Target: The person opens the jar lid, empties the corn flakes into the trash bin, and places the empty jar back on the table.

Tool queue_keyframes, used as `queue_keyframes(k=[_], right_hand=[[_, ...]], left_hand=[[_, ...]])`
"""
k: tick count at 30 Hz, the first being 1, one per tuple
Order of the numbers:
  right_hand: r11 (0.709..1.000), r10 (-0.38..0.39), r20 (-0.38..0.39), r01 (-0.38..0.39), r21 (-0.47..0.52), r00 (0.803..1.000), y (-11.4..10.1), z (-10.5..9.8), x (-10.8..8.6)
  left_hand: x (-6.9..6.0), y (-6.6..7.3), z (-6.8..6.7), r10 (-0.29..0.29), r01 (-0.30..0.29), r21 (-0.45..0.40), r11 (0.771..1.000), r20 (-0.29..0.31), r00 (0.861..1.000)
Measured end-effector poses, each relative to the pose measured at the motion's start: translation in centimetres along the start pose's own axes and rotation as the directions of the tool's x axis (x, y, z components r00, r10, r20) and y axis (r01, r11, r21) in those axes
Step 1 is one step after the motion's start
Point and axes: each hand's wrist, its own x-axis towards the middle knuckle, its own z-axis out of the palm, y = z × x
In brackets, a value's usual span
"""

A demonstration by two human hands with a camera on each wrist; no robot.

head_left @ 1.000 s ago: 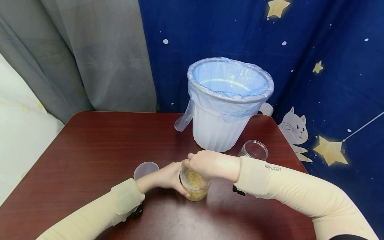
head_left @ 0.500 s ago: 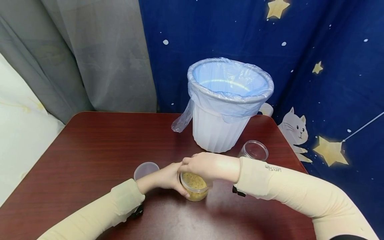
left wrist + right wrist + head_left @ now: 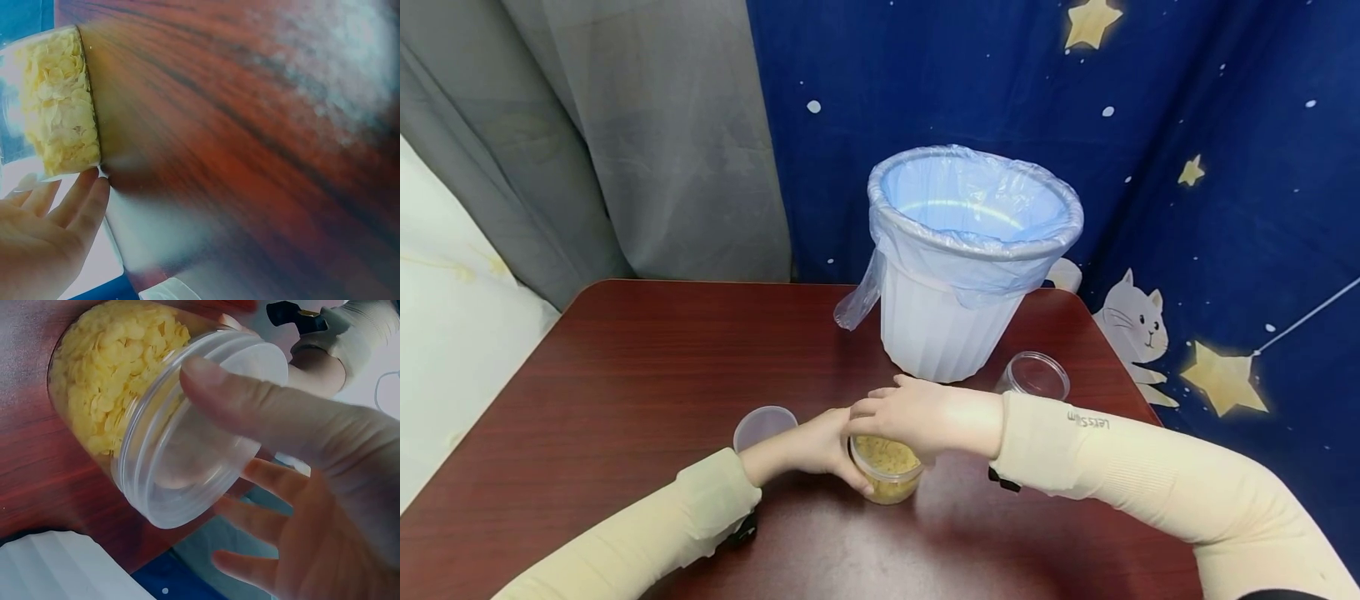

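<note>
A clear plastic jar (image 3: 889, 482) of yellow flakes stands on the table. My left hand (image 3: 820, 442) grips its side, the thumb at the front and the other fingers behind, partly hidden. The flakes (image 3: 59, 106) show through the wall in the left wrist view, beside the left fingers. A translucent screw lid (image 3: 206, 431) covers the jar. From above, my right hand (image 3: 895, 417) holds this lid, with the thumb on its rim and the other fingers spread around the far side in the right wrist view.
A white bin (image 3: 955, 325) with a bluish bag liner stands behind the hands. To its right is a clear open jar (image 3: 1037, 375), partly behind the right forearm. A loose translucent lid (image 3: 763, 423) lies left of the left hand on the dark red table (image 3: 685, 350).
My right hand has turned over the lid, its thumb moving back from the jar's front and its fingers opening out slightly. The left hand and the jar stay in place.
</note>
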Motion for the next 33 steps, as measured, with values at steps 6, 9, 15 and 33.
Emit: queue_keyframes(k=[6,9,15,33], right_hand=[[0.994,0.04,0.072,-0.047,0.095,0.997,0.2,-0.2,-0.6],[0.987,0.099,0.023,-0.101,0.128,0.995,0.4,-0.6,-0.8],[0.961,0.232,0.01,-0.23,0.155,0.973,0.3,-1.5,-0.6],[0.952,0.234,0.115,-0.252,0.172,0.965,-0.1,-0.9,0.7]], left_hand=[[0.0,0.3,0.1,0.013,-0.013,-0.011,1.0,-0.003,1.0],[0.1,0.2,0.2,0.02,-0.02,-0.018,1.0,0.0,1.0],[0.4,-0.1,0.1,-0.002,0.002,0.008,1.0,-0.005,1.0],[0.1,0.0,0.2,-0.029,0.029,-0.033,0.999,0.006,1.0]])
